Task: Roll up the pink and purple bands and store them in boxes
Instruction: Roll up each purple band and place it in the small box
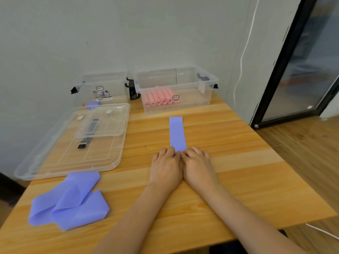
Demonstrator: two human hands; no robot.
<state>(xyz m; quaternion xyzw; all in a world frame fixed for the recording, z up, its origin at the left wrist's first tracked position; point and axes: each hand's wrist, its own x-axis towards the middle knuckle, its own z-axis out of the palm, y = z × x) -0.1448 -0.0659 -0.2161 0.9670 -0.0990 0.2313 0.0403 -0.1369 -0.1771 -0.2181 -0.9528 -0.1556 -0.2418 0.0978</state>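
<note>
A purple band (177,133) lies flat on a wooden table (238,173), stretching straight away from the person's fingertips, and its near end is tucked under both hands. The left hand (166,168) and right hand (199,166) sit side by side, touching, with the fingers (169,151) of each curled down and pinching that near edge, where a small fold or first turn of purple peeks out between them. Both forearms reach in from the near edge of the table. Beyond the band's far end, straight ahead of the fingers, stands a clear box (176,90) holding a row of pink rolls (159,99) lying side by side. To the left of that box, against the wall, is a second clear box (102,88) with a purple roll (92,105) showing at its front; whether more lie inside cannot be told. Nearer and left of the fingers, two clear lids (73,143) lie stacked on the table, the smaller on the larger. Closer still to the person, left of the left forearm, loose purple bands (69,200) lie in a folded, overlapping heap. Right of the hands, past the table edge, is a glass door with a black frame (286,57).
</note>
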